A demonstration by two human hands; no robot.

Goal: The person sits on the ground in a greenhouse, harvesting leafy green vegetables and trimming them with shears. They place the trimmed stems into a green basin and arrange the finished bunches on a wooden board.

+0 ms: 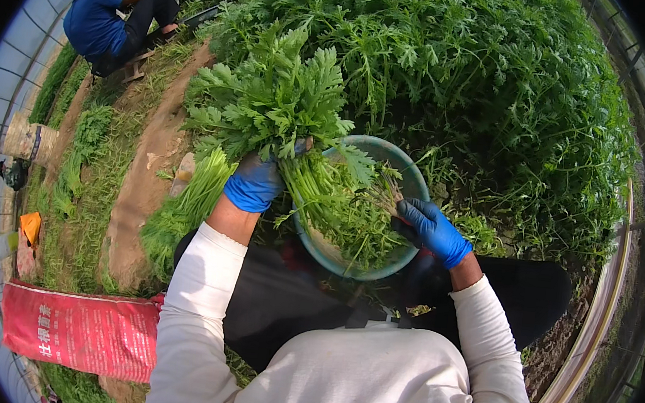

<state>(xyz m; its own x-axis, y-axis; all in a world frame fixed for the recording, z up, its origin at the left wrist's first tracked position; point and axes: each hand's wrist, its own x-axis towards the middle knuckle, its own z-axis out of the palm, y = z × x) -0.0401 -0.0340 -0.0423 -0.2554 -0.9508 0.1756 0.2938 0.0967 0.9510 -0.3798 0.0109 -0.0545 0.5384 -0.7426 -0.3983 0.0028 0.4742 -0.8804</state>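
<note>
My left hand (256,180), in a blue glove, is closed around a bunch of leafy greens (274,95); the leaves fan out above it and the pale stems hang to the right over a green plastic basin (357,272). My right hand (428,226), also gloved in blue, pinches a small tuft of thin brownish stems (384,193) above the basin's right side. Inside the basin lie loose leaf and stem trimmings (363,234). Cut greens with light stems (195,195) lie in a pile just left of my left hand.
Dense standing greens (458,57) grow beyond the basin. A red printed sack (80,329) lies at lower left. Another person (98,22) in blue sits at upper left. A twine roll (28,140) and an orange item (30,227) lie by the left wall.
</note>
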